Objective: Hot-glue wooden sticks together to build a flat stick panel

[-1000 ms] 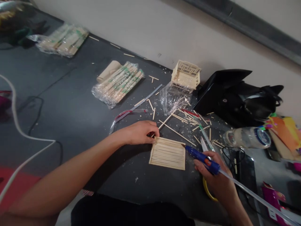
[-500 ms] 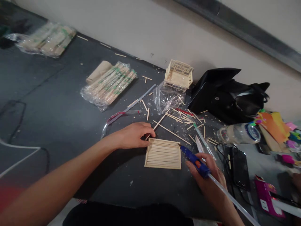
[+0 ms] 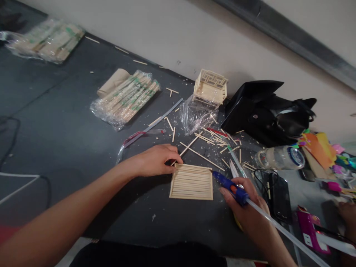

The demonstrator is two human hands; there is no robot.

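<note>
A rectangular panel of thin wooden sticks (image 3: 191, 182), with a stick border, lies flat on the dark table. My left hand (image 3: 161, 159) is closed in a pinch at its upper left corner, thumb against the edge; the fingertips are partly hidden. One loose stick (image 3: 191, 144) slants up from under those fingers and crosses another. In my right hand (image 3: 250, 207) is a blue glue gun (image 3: 230, 186), with a long clear glue stick (image 3: 278, 226) out of its back. The gun's tip is at the panel's upper right corner. Scissors (image 3: 233, 168) lie partly behind this hand.
Behind the panel are scattered sticks (image 3: 217, 139), a plastic bag (image 3: 191, 116) and a small stick-built model (image 3: 210, 87). Wrapped stick bundles (image 3: 128, 98) lie left. Rightward are a black bag (image 3: 258, 111), jar (image 3: 280, 157), phone (image 3: 280, 198), pink glue gun (image 3: 308, 230) and another person's hand (image 3: 347, 213).
The view has shifted slightly, so everything sits a little further left. Both hands keep nearly the same places at the panel, with the glue gun's tip still at its upper right corner.
</note>
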